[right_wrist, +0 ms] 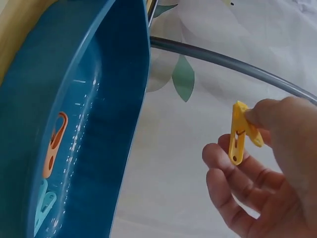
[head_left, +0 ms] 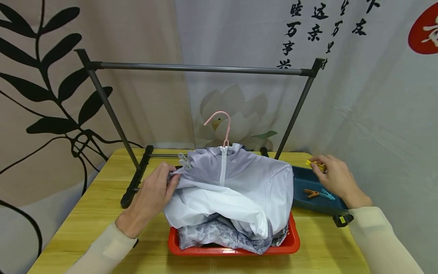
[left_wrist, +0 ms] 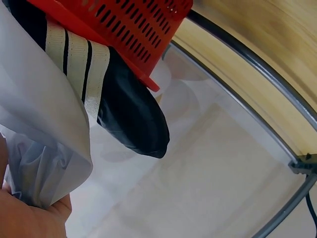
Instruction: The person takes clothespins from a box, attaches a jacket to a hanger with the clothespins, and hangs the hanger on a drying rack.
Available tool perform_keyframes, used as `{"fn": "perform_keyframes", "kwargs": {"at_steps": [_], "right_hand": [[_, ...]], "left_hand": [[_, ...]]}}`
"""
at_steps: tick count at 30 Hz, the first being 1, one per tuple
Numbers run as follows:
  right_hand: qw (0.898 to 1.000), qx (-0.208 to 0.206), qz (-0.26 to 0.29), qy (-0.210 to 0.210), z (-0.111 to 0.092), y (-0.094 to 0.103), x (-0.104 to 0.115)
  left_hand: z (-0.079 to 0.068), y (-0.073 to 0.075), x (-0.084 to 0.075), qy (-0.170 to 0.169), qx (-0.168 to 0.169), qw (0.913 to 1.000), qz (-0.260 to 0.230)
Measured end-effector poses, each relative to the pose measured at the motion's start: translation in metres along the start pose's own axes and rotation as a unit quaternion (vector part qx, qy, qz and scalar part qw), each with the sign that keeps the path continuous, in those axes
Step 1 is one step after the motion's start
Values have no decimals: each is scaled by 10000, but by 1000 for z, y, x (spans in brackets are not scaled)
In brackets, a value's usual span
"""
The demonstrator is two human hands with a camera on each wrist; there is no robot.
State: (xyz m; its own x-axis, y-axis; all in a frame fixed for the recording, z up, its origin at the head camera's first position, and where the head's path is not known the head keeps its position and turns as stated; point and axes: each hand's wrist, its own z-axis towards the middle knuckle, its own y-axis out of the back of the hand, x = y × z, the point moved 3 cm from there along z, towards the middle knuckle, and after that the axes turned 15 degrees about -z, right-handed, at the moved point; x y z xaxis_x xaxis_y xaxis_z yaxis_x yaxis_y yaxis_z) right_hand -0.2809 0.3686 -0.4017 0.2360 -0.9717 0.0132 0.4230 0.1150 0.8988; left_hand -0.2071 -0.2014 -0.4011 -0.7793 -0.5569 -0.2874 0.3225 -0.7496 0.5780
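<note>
A pale grey and white zip jacket (head_left: 239,171) hangs on a pink hanger (head_left: 227,127) whose hook points up, and its lower part lies over a red basket (head_left: 236,251). My left hand (head_left: 152,196) grips the jacket's shoulder at the left; in the left wrist view its fingers bunch the cloth (left_wrist: 44,163). A pale clothespin (head_left: 184,161) sits on that shoulder near the hand. At the right, my right hand (head_left: 337,179) pinches a yellow clothespin (right_wrist: 238,134) between thumb and fingers, above the blue tray (head_left: 304,175). An orange clothespin (head_left: 311,193) and a light blue clothespin (head_left: 327,195) lie inside the tray.
A dark metal rack (head_left: 202,67) stands behind the jacket, its slanted posts and feet on the wooden table (head_left: 85,228). More patterned grey cloth (head_left: 219,234) fills the red basket. A printed curtain (head_left: 376,114) hangs behind the table.
</note>
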Motion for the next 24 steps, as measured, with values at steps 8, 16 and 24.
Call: {"fn": "perform_keyframes", "kwargs": {"at_steps": [8, 16, 24], "right_hand": [[9968, -676, 284, 326, 5, 7, 8], [9933, -1044, 388, 317, 5, 20, 18], [9895, -1282, 511, 432, 3, 31, 29]], "left_hand": [[-1, -2, 1, 18, -16, 10000, 6], [0, -2, 0, 14, -18, 10000, 75], [1, -1, -2, 138, 44, 9999, 65]]}}
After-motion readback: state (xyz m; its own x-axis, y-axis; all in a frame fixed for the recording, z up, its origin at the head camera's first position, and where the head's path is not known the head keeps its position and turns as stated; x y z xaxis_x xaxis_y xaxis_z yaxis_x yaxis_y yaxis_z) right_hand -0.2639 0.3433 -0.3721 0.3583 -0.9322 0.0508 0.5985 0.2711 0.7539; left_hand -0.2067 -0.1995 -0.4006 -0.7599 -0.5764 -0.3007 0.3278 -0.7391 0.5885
